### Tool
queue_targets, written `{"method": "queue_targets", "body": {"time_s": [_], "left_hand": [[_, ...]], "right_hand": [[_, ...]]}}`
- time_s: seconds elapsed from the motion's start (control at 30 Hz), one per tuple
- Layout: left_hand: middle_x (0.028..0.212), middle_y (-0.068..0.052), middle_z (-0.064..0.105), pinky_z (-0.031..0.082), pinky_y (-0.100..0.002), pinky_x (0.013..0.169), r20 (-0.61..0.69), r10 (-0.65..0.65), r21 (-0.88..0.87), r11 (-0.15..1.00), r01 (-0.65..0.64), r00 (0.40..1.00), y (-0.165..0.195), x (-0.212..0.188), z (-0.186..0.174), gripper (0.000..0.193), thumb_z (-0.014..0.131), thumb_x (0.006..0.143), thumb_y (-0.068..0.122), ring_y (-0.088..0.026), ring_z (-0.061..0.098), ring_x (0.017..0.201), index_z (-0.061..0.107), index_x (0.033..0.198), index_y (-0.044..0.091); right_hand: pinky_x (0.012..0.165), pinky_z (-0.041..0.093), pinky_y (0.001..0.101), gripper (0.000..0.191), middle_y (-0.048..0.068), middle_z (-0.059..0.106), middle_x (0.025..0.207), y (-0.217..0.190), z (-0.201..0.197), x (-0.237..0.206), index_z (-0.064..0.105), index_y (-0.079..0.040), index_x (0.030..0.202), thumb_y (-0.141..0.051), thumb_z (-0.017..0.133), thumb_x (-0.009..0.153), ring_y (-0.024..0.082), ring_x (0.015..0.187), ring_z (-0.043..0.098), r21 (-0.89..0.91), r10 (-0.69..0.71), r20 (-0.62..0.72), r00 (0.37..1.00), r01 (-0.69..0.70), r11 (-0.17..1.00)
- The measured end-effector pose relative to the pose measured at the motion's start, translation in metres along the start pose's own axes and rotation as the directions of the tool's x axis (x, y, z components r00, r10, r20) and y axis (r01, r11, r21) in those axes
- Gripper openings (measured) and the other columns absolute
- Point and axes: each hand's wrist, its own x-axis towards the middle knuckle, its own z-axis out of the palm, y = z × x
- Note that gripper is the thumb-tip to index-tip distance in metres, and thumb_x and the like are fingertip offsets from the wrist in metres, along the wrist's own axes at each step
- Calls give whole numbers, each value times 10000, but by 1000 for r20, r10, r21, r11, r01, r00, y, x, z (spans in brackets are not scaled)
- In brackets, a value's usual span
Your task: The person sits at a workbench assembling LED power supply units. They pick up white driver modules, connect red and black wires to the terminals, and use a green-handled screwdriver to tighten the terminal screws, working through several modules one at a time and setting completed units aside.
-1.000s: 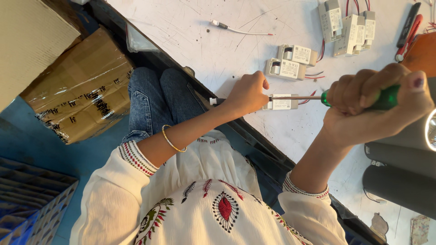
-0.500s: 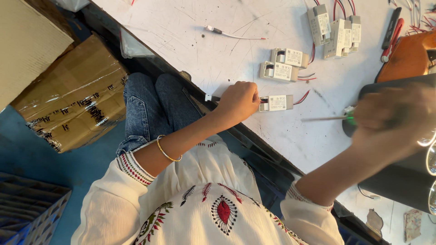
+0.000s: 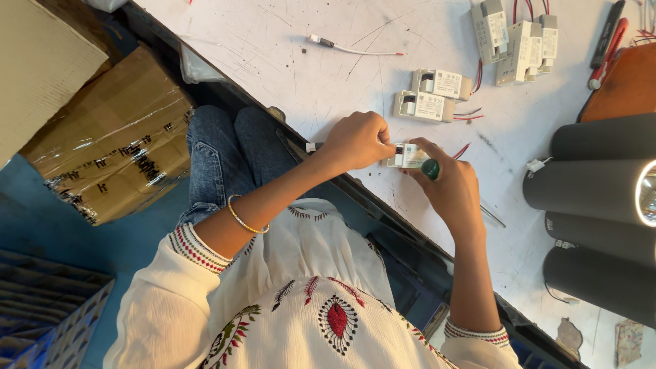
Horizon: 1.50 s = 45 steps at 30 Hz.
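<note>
My left hand (image 3: 355, 140) pinches one end of a small white rectangular driver box (image 3: 408, 156) with red wires, held at the near edge of the white table (image 3: 287, 75). My right hand (image 3: 447, 184) touches the box's other end with its fingertips. A green-handled screwdriver (image 3: 431, 169) is tucked in that hand. The handle's end shows by the thumb, and a thin shaft sticks out past the wrist side. A gold bangle sits on my left wrist.
Two more white driver boxes (image 3: 432, 96) lie just beyond; a cluster of them (image 3: 519, 37) sits farther off. A white wire (image 3: 355, 49), a red-and-black tool (image 3: 605, 44), black cylinders (image 3: 601, 191) at right. Taped cardboard boxes (image 3: 109, 157) and a blue crate (image 3: 48, 314) on the floor at left.
My right hand drew the screwdriver out of the box, swung right, then came back with the tool tucked in the palm and its fingers on the box. My left hand kept its hold.
</note>
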Motion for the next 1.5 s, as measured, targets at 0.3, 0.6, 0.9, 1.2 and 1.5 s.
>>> {"method": "queue_targets", "body": {"time_s": [0.3,0.6,0.9,1.2,1.5], "left_hand": [[798,-101,705,546,-409,677,104,176,98,978,-186,979,6,-5,-21,224,771,830,291,-283,707,716,711,885,83],[1032,-51,620,585,-356,733,78,695,429,624,-653,715,5,-21,-20,150,689,827,39,-224,682,977,640,967,63],[982,-39,584,568,-298,645,205,760,559,427,-711,617,8,6,-14,95,705,842,76,-159,648,934,641,905,46],[963,-32,592,551,-344,619,252,685,287,621,-729,683,3,21,-19,172,718,821,137,-192,662,869,649,958,60],[966,-24,592,554,-378,631,268,598,71,770,-634,755,-3,22,-29,121,706,846,148,-219,684,809,653,948,112]], "right_hand": [[565,479,393,524,108,610,610,8,5,-1,691,-237,1306,-219,851,807,305,510,546,-22,35,7,999,-35,999],[569,484,386,517,117,608,606,13,3,3,704,-187,1291,-206,849,795,295,500,549,15,17,25,1000,-17,1000],[561,536,376,549,134,695,724,22,6,12,681,-194,1311,-231,840,787,281,548,680,-49,24,71,997,-20,999],[559,509,409,560,146,681,675,29,7,15,663,-208,1346,-252,842,818,326,560,651,-122,32,98,995,-20,992],[533,499,395,557,131,668,681,25,3,18,659,-219,1338,-241,842,813,296,538,639,-65,37,97,995,-31,997]]}}
